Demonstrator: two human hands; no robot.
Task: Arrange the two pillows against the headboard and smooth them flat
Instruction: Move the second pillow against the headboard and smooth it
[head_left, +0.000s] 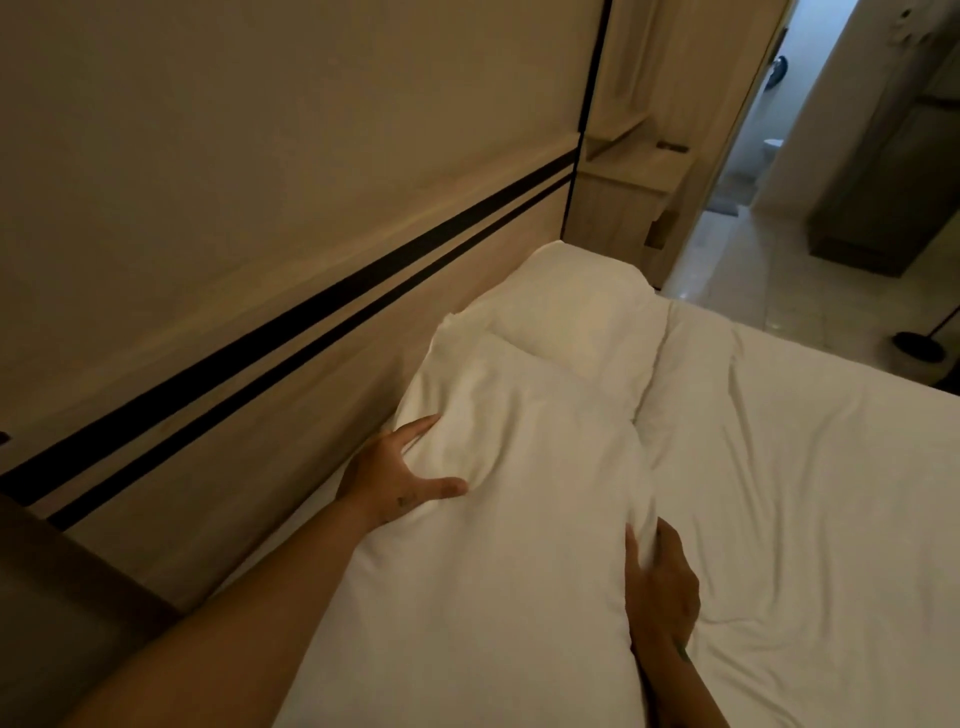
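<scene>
Two white pillows lie in a row along the wooden headboard (291, 332). The near pillow (498, 519) is long and rumpled, and its far end overlaps the far pillow (576, 317). My left hand (395, 478) grips the near pillow's edge on the headboard side, thumb on top and fingers pushed into the fabric. My right hand (662, 587) holds the opposite edge, thumb on the pillow and fingers curled under the side. Both pillows rest on the white sheet (800, 493).
The headboard has two dark stripes. A wooden bedside shelf unit (628, 182) stands past the far pillow. To the right, a tiled floor leads to an open doorway (779, 119). A dark lamp base (917, 345) sits on the floor by the bed.
</scene>
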